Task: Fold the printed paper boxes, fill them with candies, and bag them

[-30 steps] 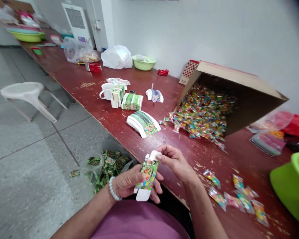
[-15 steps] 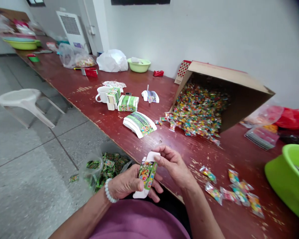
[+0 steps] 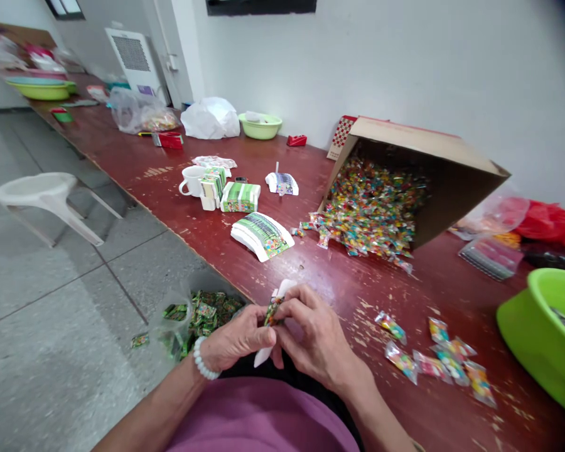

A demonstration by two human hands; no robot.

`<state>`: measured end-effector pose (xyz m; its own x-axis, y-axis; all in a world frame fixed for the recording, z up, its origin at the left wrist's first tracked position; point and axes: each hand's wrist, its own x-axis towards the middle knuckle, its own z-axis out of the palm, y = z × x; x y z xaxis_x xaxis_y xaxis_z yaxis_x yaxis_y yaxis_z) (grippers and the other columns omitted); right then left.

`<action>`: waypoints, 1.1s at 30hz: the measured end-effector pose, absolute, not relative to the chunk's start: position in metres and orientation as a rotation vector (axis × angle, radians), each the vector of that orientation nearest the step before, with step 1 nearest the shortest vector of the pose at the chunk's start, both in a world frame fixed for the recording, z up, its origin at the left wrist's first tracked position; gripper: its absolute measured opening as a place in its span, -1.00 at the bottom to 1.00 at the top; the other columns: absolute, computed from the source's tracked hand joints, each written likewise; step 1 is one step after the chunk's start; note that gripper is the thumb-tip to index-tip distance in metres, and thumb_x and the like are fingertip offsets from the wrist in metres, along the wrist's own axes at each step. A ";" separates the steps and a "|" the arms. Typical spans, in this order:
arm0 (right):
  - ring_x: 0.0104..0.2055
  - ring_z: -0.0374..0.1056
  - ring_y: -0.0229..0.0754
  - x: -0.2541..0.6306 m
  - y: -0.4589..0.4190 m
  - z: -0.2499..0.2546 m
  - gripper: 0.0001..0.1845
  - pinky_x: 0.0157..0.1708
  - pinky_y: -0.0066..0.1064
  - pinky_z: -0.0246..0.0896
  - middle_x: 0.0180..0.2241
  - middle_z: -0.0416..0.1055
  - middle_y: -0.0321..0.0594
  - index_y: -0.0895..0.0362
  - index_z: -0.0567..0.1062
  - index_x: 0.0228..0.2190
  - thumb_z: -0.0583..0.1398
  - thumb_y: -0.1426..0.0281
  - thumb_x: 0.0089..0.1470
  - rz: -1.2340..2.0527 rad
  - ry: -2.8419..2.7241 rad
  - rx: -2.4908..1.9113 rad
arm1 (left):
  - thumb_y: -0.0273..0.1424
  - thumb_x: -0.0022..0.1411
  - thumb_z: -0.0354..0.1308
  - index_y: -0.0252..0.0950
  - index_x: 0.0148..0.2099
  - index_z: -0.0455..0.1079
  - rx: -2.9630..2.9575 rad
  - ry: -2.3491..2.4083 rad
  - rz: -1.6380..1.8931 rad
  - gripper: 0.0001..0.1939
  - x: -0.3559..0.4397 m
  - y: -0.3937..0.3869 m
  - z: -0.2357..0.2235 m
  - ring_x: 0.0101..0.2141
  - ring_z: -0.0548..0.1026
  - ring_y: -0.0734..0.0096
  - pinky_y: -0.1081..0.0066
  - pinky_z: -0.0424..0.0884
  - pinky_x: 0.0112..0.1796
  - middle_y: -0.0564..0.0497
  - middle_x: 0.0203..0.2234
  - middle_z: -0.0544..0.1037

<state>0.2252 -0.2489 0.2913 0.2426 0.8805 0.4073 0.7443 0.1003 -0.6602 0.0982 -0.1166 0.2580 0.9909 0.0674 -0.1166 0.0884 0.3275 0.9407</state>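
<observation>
Over the table's front edge, my left hand [image 3: 242, 339] grips a small printed candy box [image 3: 273, 309] with white end flaps sticking out at top and bottom. My right hand [image 3: 313, 329] wraps around the box's right side, its fingers curled and hiding much of the print. Just beyond lies a fanned stack of flat printed cartons [image 3: 262, 236]. To the right on the table are several wrapped candies [image 3: 402, 361]. A big cardboard box [image 3: 452, 147] lies tipped on its side, with a heap of wrapped candies [image 3: 370, 210] spilling from its mouth.
Left of my hands, below the table edge, a bin holds many filled green boxes [image 3: 211, 317]. Bundled cartons [image 3: 240, 197] and a white mug [image 3: 192, 181] stand farther back. A green basin [image 3: 537, 339] sits at right; a white stool [image 3: 40, 191] stands on the floor.
My right hand has moved down and left over the box, its fingers now closing round the side. The box has turned, so its printed front shows much less.
</observation>
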 end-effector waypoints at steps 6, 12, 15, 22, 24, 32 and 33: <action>-0.17 0.42 -0.15 0.225 -0.252 0.284 -0.55 -0.22 -0.32 0.42 0.02 0.33 -0.06 0.05 0.33 0.05 0.17 0.55 0.12 0.115 -1.420 -1.695 | 0.23 -0.11 0.28 -0.44 -0.32 0.54 1.164 0.148 -0.048 -0.26 0.097 -0.116 0.264 -0.56 0.49 0.38 0.49 0.31 -0.50 -0.11 -0.54 0.56; -0.12 0.42 -0.09 0.224 -0.252 0.286 -0.65 -0.18 -0.25 0.42 -0.03 0.33 -0.08 0.02 0.38 -0.05 0.17 0.53 0.13 0.151 -1.429 -1.735 | 0.21 -0.07 0.27 -0.41 -0.27 0.54 1.019 0.197 -0.009 -0.29 0.095 -0.127 0.259 -0.58 0.50 0.39 0.48 0.37 -0.51 -0.08 -0.55 0.57; -0.19 0.40 -0.13 0.225 -0.251 0.292 -0.67 -0.22 -0.27 0.39 -0.07 0.32 -0.11 0.04 0.39 -0.08 0.21 0.51 0.10 0.231 -1.404 -1.747 | 0.20 -0.03 0.26 -0.41 -0.21 0.54 1.067 0.182 -0.037 -0.30 0.095 -0.124 0.256 -0.55 0.50 0.38 0.50 0.33 -0.50 -0.08 -0.54 0.56; -0.28 0.33 -0.21 0.235 -0.244 0.296 -0.77 -0.32 -0.38 0.27 -0.23 0.31 -0.24 0.06 0.42 -0.23 0.27 0.50 0.04 0.382 -1.410 -1.733 | 0.14 0.08 0.22 -0.39 -0.25 0.51 1.304 0.131 -0.108 -0.39 0.093 -0.107 0.261 -0.50 0.48 0.42 0.45 0.33 -0.37 -0.04 -0.41 0.51; -0.29 0.32 -0.22 0.235 -0.244 0.295 -0.77 -0.32 -0.39 0.25 -0.23 0.31 -0.24 0.06 0.42 -0.22 0.26 0.51 0.05 0.368 -1.389 -1.739 | 0.13 0.10 0.22 -0.38 -0.25 0.51 1.335 0.119 -0.117 -0.41 0.093 -0.105 0.265 -0.50 0.47 0.44 0.46 0.32 -0.35 -0.03 -0.41 0.52; -0.48 0.23 -0.30 0.238 -0.253 0.303 -0.85 -0.49 -0.46 0.06 -0.44 0.33 -0.31 0.11 0.40 -0.47 0.27 0.50 0.07 0.368 -1.446 -1.672 | 0.16 0.04 0.24 -0.38 -0.24 0.47 1.161 0.036 -0.236 -0.37 0.093 -0.111 0.268 -0.59 0.50 0.44 0.47 0.34 -0.45 -0.04 -0.44 0.54; -0.49 0.22 -0.31 0.239 -0.253 0.304 -0.85 -0.50 -0.46 0.05 -0.47 0.32 -0.32 0.11 0.41 -0.48 0.27 0.49 0.08 0.377 -1.450 -1.665 | 0.16 0.04 0.25 -0.37 -0.22 0.46 1.133 0.030 -0.241 -0.37 0.094 -0.112 0.267 -0.59 0.51 0.42 0.47 0.35 -0.46 -0.04 -0.44 0.55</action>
